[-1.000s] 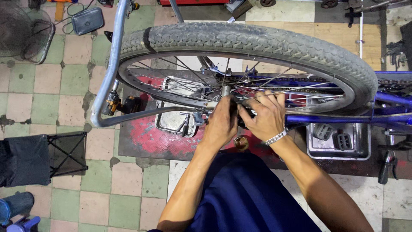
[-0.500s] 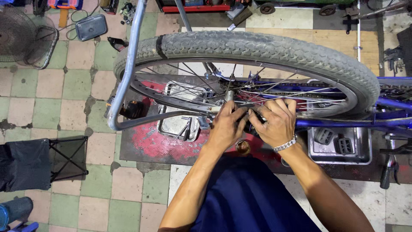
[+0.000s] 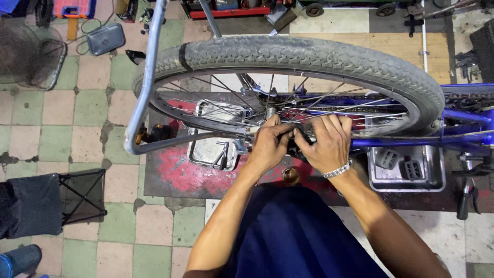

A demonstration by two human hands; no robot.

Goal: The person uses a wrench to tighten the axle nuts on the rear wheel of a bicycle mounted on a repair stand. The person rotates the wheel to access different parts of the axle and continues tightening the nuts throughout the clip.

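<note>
- The rear bicycle wheel [image 3: 309,56] is seen from above in the head view, with its grey tyre stretched from 10 o'clock to 3 o'clock across the picture.
- The hub [image 3: 301,135] of the wheel is placed near the centre of the picture, behind the spokes, and it is mostly hidden by the fingers.
- The left hand [image 3: 268,146] is clenched around a part at the hub, just at 9 o'clock of the right hand; the part itself cannot be told.
- The right hand [image 3: 325,144] is closed over the same place at the hub, its fingers curled down, and a silver wristband [image 3: 338,170] is worn on its wrist.
- The two hands are touching each other at the fingertips.
- The blue bicycle frame [image 3: 458,128] is seen at 3 o'clock of the hands.
- A grey metal stand tube [image 3: 146,77] runs from 12 o'clock down to 9 o'clock of the wheel.
- A metal tray [image 3: 206,152] with small tools is lying on the red floor mat [image 3: 170,172], at 9 o'clock of the left hand.
- A second metal tray [image 3: 437,177] with two pedals [image 3: 399,164] is found at 3 o'clock of the right hand.
- A folding stool [image 3: 46,203] stands well apart, at 8 o'clock.
</note>
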